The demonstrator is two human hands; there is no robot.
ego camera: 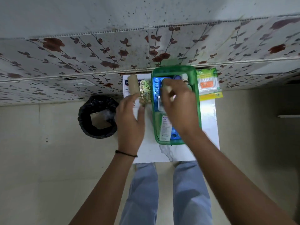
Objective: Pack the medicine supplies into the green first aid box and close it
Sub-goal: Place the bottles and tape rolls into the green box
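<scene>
The green first aid box (197,101) lies open on a small white marble table (209,124). Inside it are blue blister packs (156,88), a white labelled bottle (165,129) and small bottles (184,77) at the far end. My right hand (180,109) hovers over the box, shut on a beige roll (168,90). My left hand (129,120) is left of the box, its blurred fingertips at the near end of gold blister strips (144,92). I cannot tell whether it grips them. Another beige roll (133,85) rests on a white carton (126,90).
A packet of cotton swabs (208,83) lies right of the box at the table's far edge. A bin lined with a black bag (98,116) stands on the floor to the left. A flower-patterned wall (97,52) rises behind the table. My legs are below.
</scene>
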